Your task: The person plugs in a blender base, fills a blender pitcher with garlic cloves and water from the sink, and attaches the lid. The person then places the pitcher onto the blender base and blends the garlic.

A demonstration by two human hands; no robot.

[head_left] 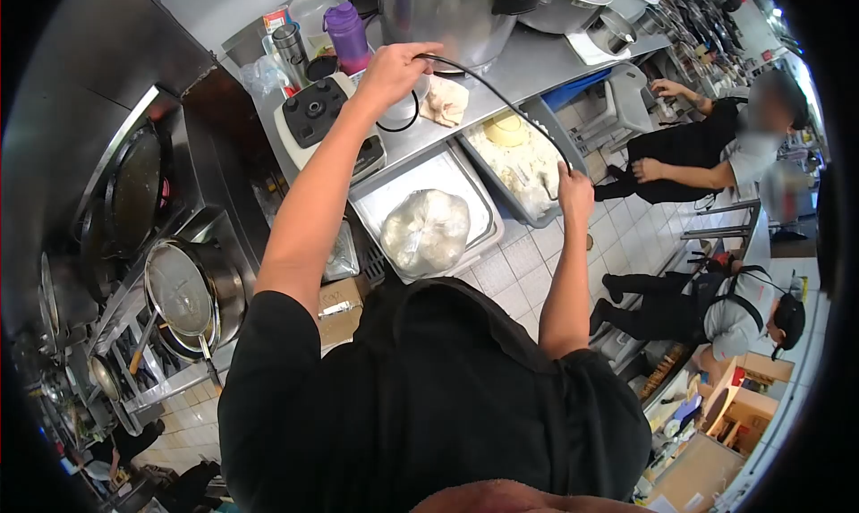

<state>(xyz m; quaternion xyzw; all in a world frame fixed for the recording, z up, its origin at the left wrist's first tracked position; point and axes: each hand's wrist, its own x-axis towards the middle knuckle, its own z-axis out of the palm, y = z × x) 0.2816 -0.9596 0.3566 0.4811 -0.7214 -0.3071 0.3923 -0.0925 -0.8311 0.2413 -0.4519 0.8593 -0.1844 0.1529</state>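
My left hand is raised over the steel counter and grips one end of a thin black cable. The cable arcs to the right and down to my right hand, which is closed on its other end above the floor tiles. A white blender base stands just left of my left forearm. Below the cable sit a metal tray with a clear plastic bag of pale food and a bin of white food.
A large steel pot, a purple bottle and a steel tumbler stand on the counter's far side. Pans hang at the left by the stove. Two other people work in the aisle at the right.
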